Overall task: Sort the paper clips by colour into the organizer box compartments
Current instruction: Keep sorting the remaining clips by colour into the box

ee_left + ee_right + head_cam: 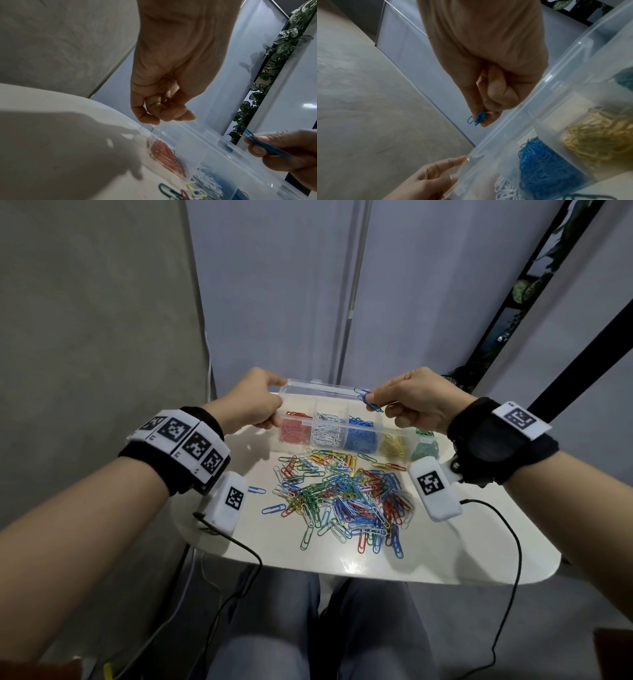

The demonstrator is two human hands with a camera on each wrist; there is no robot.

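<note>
A clear organizer box (pixel 297 421) stands at the far side of the white table with its lid (pixel 318 390) raised. Its compartments hold red clips (pixel 294 431), white, blue clips (pixel 359 438), yellow and green. My left hand (pixel 270 402) holds the left end of the lid, fingers on top and thumb below; the left wrist view shows its curled fingers (pixel 164 116) on the lid edge (pixel 188 129). My right hand (pixel 376 402) pinches a few blue clips (pixel 368 400) above the box; they also show between finger and thumb (pixel 479 119). A mixed pile of clips (pixel 342 494) lies in front.
The table (pixel 445 559) is small with rounded edges; its near edge is just above my knees. Black cables (pixel 513 542) run from the wrist cameras over both sides. A grey wall is close on the left and a dark shelf with plants (pixel 524 289) on the right.
</note>
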